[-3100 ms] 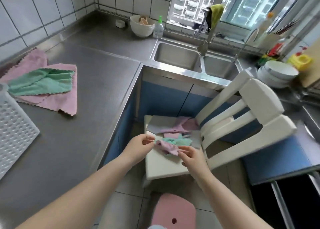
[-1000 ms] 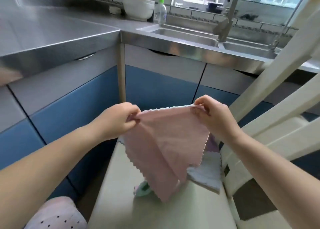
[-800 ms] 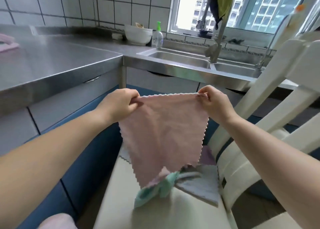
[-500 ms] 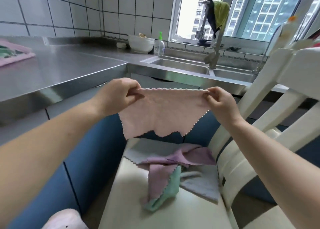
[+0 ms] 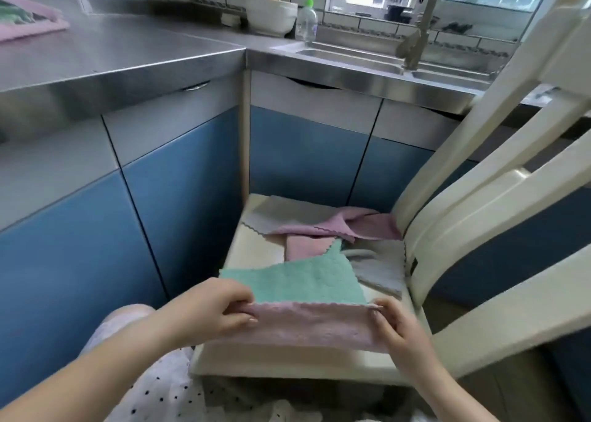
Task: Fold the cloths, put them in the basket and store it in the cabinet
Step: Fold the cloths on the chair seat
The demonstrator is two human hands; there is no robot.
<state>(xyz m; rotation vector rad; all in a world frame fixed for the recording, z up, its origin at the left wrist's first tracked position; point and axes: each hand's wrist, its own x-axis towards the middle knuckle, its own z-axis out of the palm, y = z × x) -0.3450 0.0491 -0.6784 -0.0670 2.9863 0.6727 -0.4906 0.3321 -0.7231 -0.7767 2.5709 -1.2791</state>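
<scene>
Only the head cam here, looking down at a cream chair (image 5: 479,230) pushed up against blue cabinets (image 5: 303,153). Both hands are on a pink cloth (image 5: 307,325) that's laid flat across the front part of the chair seat (image 5: 252,246). The left hand (image 5: 211,313) pinches the cloth's left end, thumb on top and fingers curled, and the right hand (image 5: 399,329) pinches the right end the same way, so the cloth is stretched between them as a long strip. Can't really tell whether it's doubled over or not. Its far scalloped edge sits right on a green cloth (image 5: 300,281), which is spread out just behind it on the seat. Further back there's a little pile: a folded-looking pink piece (image 5: 303,246), a mauve cloth (image 5: 351,226) bunched near the backrest, and a grey cloth (image 5: 377,268) under them that reaches the back corner of the seat. Up top left, on the steel counter (image 5: 128,54), the edge of another pink cloth (image 5: 35,28) shows with something green on it, well apart from the chair. In the counter corner a white bowl (image 5: 271,15) stands just beside a soap bottle (image 5: 307,15) with a green pump, next to the sink (image 5: 367,60). Some white dotted fabric (image 5: 153,389) is at the bottom by the left arm.
</scene>
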